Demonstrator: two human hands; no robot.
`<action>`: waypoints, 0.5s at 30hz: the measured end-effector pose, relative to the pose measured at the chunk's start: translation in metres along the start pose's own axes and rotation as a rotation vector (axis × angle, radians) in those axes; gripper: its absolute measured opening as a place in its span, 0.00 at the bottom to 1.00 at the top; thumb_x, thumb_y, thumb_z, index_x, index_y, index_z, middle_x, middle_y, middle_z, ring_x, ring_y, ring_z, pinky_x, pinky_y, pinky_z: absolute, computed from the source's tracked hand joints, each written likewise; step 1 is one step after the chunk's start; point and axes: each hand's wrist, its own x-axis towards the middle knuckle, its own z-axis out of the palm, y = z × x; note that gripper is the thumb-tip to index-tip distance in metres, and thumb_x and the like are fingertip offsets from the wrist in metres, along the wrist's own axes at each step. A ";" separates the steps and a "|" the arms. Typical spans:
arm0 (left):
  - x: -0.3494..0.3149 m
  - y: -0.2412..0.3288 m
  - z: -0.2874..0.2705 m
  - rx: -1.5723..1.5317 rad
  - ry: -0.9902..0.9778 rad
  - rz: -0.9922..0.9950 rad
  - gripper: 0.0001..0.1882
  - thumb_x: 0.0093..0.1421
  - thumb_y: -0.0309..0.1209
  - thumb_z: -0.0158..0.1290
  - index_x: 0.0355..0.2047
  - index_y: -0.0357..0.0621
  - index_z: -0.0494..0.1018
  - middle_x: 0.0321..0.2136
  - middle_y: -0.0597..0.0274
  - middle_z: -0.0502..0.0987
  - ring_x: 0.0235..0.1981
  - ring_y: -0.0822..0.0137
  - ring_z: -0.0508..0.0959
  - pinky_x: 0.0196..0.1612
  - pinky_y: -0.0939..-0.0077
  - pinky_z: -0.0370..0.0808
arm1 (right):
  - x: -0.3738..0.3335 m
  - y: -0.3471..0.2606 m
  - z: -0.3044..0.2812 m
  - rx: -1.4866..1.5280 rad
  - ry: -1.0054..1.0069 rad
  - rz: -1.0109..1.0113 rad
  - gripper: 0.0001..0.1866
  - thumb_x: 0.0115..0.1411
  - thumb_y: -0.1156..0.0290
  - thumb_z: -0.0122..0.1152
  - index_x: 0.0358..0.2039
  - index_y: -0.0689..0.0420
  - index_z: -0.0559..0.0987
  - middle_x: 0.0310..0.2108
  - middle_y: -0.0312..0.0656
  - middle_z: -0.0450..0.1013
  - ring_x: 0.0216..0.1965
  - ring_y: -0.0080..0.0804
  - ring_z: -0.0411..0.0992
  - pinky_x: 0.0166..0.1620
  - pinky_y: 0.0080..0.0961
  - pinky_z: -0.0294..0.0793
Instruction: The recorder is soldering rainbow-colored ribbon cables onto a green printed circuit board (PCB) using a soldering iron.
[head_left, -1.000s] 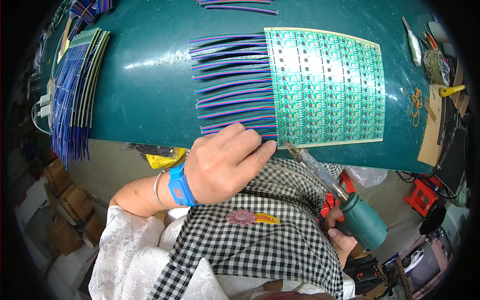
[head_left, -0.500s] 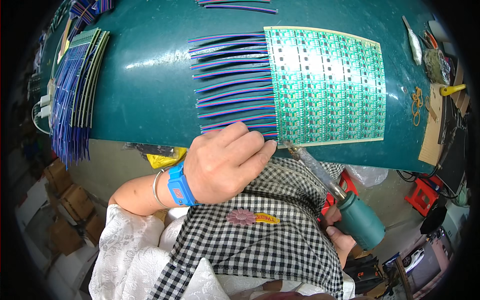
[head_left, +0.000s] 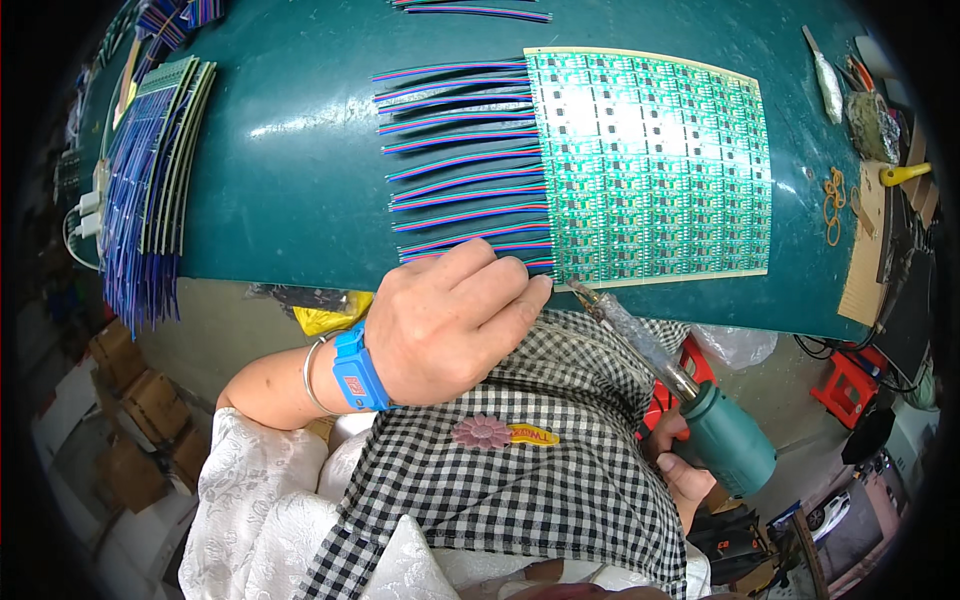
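Note:
A green panel of small circuit boards (head_left: 655, 215) lies on the table, with rows of multicoloured ribbon wires (head_left: 465, 185) running out from its left edge. At the panel's near left corner, my left hand (head_left: 450, 320) is closed in a pinch on the nearest ribbon wire, whose end is hidden by the fingers. My right hand (head_left: 682, 475) grips a soldering iron (head_left: 732, 440) by its green handle, partly hidden behind it. The iron's tip is close to the panel's near left corner, just right of my left fingertips; whether it touches cannot be made out.
A stack of wired panels (head_left: 160, 160) overhangs the green table (head_left: 290, 200) at the left. More loose wires (head_left: 480, 12) lie at the far edge. To the right are rubber bands (head_left: 833, 205), a strip of cardboard (head_left: 868, 260) and tools. A red stool (head_left: 845, 392) stands below.
The soldering iron has shifted slightly right, its handle a little farther from my body's middle. The panel's left side and its wires sit slightly farther away. My left hand keeps its pinch.

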 end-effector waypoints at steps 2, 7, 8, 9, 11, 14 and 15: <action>0.000 0.000 0.001 -0.007 0.005 0.003 0.23 0.37 0.21 0.61 0.39 0.36 0.83 0.31 0.59 0.78 0.26 0.63 0.77 0.22 0.71 0.74 | -0.002 0.001 0.000 -0.023 0.009 0.014 0.36 0.44 0.52 0.83 0.48 0.60 0.81 0.46 0.41 0.74 0.47 0.37 0.74 0.51 0.34 0.72; -0.005 -0.004 0.000 -0.026 0.018 -0.005 0.22 0.38 0.22 0.61 0.39 0.37 0.83 0.31 0.59 0.78 0.25 0.63 0.76 0.21 0.72 0.73 | 0.001 -0.003 0.002 -0.087 0.011 0.027 0.36 0.43 0.49 0.83 0.47 0.60 0.81 0.44 0.41 0.74 0.46 0.39 0.74 0.51 0.36 0.72; -0.004 -0.004 0.000 -0.019 0.016 -0.004 0.22 0.38 0.22 0.61 0.39 0.37 0.83 0.31 0.59 0.78 0.25 0.63 0.76 0.21 0.72 0.73 | 0.002 -0.003 0.003 -0.088 0.008 0.020 0.36 0.43 0.49 0.83 0.47 0.60 0.81 0.44 0.41 0.74 0.46 0.39 0.74 0.51 0.36 0.72; -0.004 -0.003 -0.001 -0.012 0.014 -0.004 0.22 0.38 0.22 0.61 0.39 0.37 0.83 0.31 0.59 0.78 0.25 0.64 0.76 0.21 0.72 0.73 | 0.004 -0.003 0.004 -0.083 0.000 0.008 0.36 0.44 0.49 0.83 0.47 0.60 0.81 0.44 0.41 0.74 0.46 0.40 0.74 0.50 0.36 0.73; -0.002 -0.001 -0.001 0.007 0.002 0.008 0.22 0.38 0.22 0.61 0.39 0.37 0.83 0.31 0.60 0.78 0.25 0.64 0.76 0.21 0.72 0.73 | 0.002 0.001 0.004 -0.092 -0.010 -0.023 0.35 0.44 0.49 0.82 0.46 0.60 0.81 0.44 0.42 0.74 0.46 0.40 0.74 0.50 0.37 0.73; -0.001 0.002 0.000 0.041 -0.004 0.009 0.22 0.37 0.22 0.60 0.39 0.36 0.83 0.31 0.59 0.77 0.24 0.64 0.76 0.21 0.72 0.73 | 0.003 -0.002 0.004 -0.132 0.003 -0.076 0.33 0.46 0.50 0.81 0.45 0.61 0.80 0.43 0.43 0.75 0.43 0.39 0.74 0.48 0.36 0.73; -0.002 0.002 0.000 0.052 0.006 0.000 0.22 0.37 0.22 0.60 0.39 0.36 0.83 0.31 0.59 0.77 0.24 0.65 0.75 0.21 0.72 0.73 | 0.006 -0.007 0.009 -0.134 0.034 -0.096 0.33 0.47 0.51 0.81 0.45 0.61 0.79 0.41 0.43 0.75 0.41 0.38 0.75 0.46 0.35 0.74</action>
